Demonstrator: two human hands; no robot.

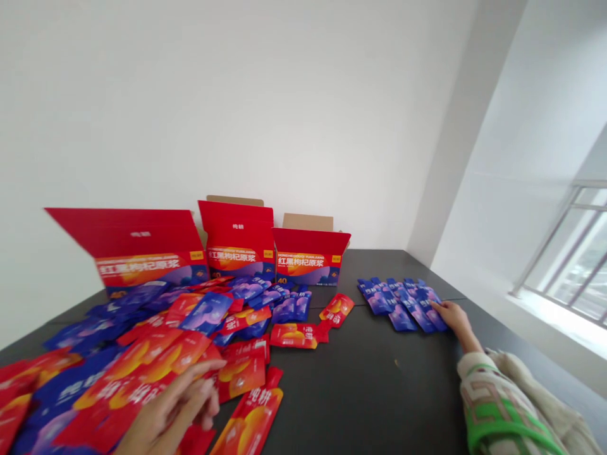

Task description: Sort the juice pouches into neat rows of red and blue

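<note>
Right hand (453, 316) touches blue pouches (403, 318), left hand (177, 404) by red pouches (244, 373); can't tell either grip; box (307, 268): "红黑枸杞原浆"

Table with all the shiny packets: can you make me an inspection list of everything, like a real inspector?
Surface: dark table, one small speck
Job's things: mixed red and blue pouches heaped left; blue pouches grouped right; three boxes behind, flaps raised
Clutter: just the speck
Hands: left hand at the heap, contact unclear; right hand touching the right group
Cables: nothing seen
Surroundings: pale wall, window right
</note>
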